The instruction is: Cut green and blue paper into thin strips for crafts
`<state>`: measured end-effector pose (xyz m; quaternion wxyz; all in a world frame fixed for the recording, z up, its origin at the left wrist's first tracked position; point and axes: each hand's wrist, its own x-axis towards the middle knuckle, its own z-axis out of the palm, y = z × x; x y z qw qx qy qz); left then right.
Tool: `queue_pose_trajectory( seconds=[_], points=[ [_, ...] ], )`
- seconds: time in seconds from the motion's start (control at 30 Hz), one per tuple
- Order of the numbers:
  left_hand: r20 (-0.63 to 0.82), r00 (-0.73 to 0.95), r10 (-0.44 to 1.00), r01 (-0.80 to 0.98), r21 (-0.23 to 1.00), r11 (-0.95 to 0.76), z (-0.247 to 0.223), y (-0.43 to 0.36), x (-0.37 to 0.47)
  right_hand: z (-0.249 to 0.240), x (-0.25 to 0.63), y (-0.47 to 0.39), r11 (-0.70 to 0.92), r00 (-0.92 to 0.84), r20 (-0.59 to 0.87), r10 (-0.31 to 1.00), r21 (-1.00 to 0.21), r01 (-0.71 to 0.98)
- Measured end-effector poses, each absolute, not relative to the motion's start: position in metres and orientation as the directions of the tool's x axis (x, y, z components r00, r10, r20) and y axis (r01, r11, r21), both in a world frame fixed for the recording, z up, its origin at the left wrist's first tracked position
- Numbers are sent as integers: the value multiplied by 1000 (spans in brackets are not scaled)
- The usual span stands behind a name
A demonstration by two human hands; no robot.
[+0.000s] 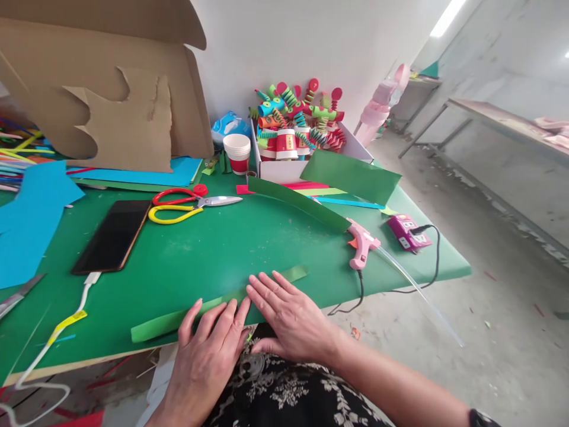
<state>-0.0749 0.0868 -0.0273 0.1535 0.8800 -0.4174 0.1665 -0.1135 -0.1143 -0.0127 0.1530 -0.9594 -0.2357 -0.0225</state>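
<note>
Presently, left hand [211,338] and right hand [287,314] rest loosely spread fingers on an unrolled green paper strip [166,325], seemingly finished paper-cup figures [285,143] beyond them.

Bright, diffuse light — a strip lamp [448,18] glares at upper right — with soft shadows and wide-angle stretching.

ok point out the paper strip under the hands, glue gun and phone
Paper strip [162,325], head view, its left part
Glue gun [364,238], head view, its pink body
Phone [113,238], head view, its dark screen
</note>
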Motion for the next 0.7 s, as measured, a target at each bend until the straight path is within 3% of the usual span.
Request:
queue_pose_trajectory(
  seconds=[0.23, 0.43, 0.7],
  points=[
    [453, 578, -679, -792, 110, -601, -21, 89, -74, -5, -116, -147, -857, 895, 69, 440, -263, 442],
    [447, 585, -676, -759, 9, -651, -20, 111, -75, -8, -116, -156, -859, 880, 110, 462, -192, 475],
    [404, 674, -619, -668, -27, -744, -20, 159, -73, -15, -112, -156, -860, 858, 194, 476, -101, 500]
  ],
)
